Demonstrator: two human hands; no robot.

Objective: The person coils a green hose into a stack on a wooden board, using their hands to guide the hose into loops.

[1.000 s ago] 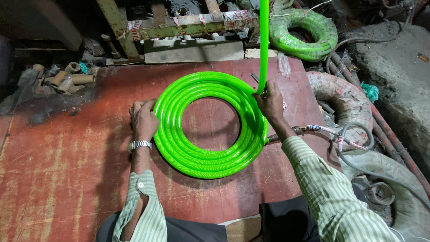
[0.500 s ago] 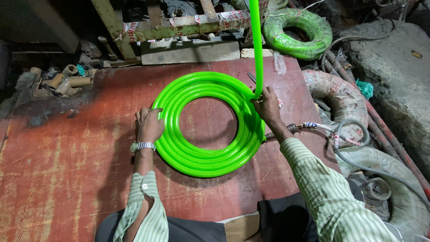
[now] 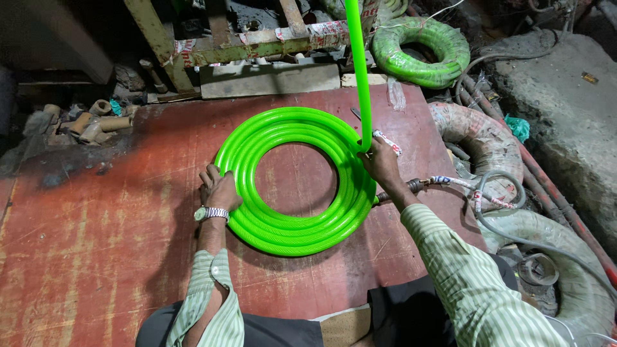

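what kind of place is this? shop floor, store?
Likely a small hose or pipe workshop, not a retail counter. A bright green hose coil lies on a worn red board, a wrapped green coil sits behind, and grimy old hoses and metal fittings lie around.

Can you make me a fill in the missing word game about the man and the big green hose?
1. The coiled hose is bright ____.
2. The left hand wears a ____ on its wrist.
3. The coil lies on a reddish-brown ____.
4. The right hand grips the length of hose that runs ____ out of the picture.

Missing words: green; watch; board; up
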